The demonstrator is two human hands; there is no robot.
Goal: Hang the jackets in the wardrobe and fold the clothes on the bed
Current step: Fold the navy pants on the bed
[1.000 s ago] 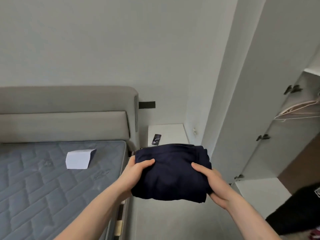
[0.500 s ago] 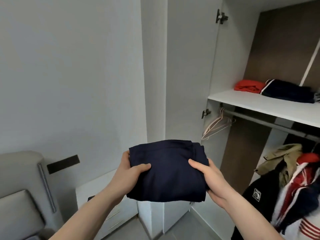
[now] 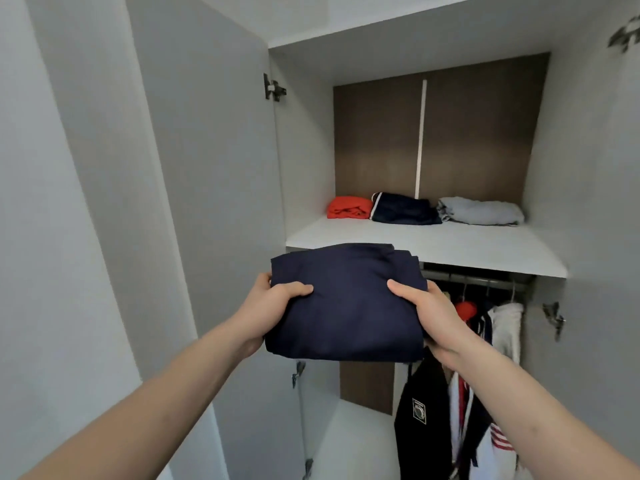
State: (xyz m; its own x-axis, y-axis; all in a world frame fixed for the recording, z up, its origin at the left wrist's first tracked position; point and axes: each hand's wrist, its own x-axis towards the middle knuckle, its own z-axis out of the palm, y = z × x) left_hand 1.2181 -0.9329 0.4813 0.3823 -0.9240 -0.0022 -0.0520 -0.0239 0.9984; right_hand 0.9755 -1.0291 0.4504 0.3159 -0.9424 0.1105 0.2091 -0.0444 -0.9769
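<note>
**Folded navy bundle held up at the wardrobe shelf**

I see the folded navy garment [image 3: 346, 303] between both grips: left hand [image 3: 268, 308] and right hand [image 3: 429, 315] clasp its sides (thumbs on top), just before the white shelf [image 3: 433, 247], where three folded clothes lie at the back.

A pale grey wall [image 3: 52, 202] fills the 9 o'clock side. An open white door panel [image 3: 207, 185] stands beside it with metal hinges [image 3: 273, 87]. Towards 12 o'clock, a dark brown back panel [image 3: 381, 140] lines the recess under even, soft light.
</note>
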